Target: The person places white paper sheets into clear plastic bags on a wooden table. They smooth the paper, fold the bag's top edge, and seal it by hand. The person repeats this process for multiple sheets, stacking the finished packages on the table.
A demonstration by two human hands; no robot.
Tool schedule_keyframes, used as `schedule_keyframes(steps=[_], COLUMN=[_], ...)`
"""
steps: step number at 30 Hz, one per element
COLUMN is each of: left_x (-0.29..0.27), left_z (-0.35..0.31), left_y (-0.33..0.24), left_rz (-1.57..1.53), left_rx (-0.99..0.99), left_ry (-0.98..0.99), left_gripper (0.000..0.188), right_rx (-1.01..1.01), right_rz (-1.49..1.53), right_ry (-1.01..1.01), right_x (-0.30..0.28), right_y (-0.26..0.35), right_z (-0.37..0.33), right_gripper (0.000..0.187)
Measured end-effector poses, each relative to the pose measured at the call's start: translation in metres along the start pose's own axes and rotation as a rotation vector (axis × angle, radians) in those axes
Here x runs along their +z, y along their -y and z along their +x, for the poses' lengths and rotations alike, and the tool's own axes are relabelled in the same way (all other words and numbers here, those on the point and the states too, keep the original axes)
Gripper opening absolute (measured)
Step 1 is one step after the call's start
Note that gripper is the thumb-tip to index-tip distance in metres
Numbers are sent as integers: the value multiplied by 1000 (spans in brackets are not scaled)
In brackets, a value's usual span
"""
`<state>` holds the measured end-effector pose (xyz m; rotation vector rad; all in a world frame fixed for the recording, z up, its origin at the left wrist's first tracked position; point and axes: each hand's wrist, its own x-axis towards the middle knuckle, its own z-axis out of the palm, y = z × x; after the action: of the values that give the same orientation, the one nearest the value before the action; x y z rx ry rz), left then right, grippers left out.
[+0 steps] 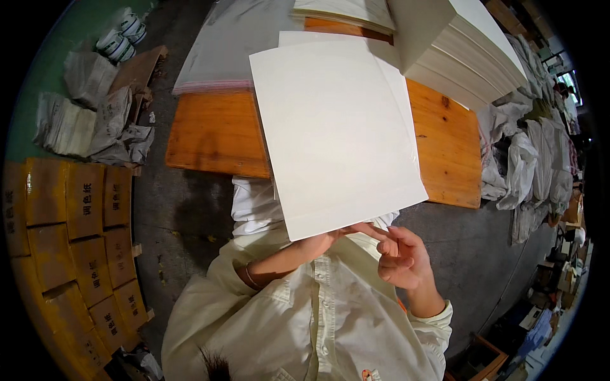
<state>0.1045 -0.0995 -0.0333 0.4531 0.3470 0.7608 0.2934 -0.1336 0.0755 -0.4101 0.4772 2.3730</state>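
A large white paper pad or sheet stack [337,140] is tilted in front of me, its near edge by my waist. A clear, glossy film shows along its right side. My left hand [318,244] supports the near edge from below, its palm mostly hidden under the paper and its fingertips showing past the edge. Just right of that edge is my right hand [406,257], with fingers apart and partly bent, close to the left fingertips. It holds nothing that I can see. Another white sheet [397,70] lies behind the pad on the orange wooden table [216,133].
Clear plastic bags [229,44] lie flat at the table's far left. A tall stack of white paper [457,57] stands at the far right, beside a lower stack [346,13]. Cardboard boxes [86,190] are piled at left. Plastic-wrapped bundles [524,152] line the right.
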Motion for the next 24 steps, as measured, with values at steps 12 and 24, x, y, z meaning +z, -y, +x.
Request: schedule_keyframes(steps=[12, 24], left_x=[-7, -7], left_z=[-26, -25], left_y=[15, 10], left_rz=[446, 503], left_rx=[242, 465], left_ry=[-249, -357], left_gripper=[23, 21], right_rx=[25, 45], right_rz=[12, -26], right_ry=[-54, -2], right_x=[6, -7], right_y=[4, 14], right_z=[10, 18], right_gripper=[61, 57])
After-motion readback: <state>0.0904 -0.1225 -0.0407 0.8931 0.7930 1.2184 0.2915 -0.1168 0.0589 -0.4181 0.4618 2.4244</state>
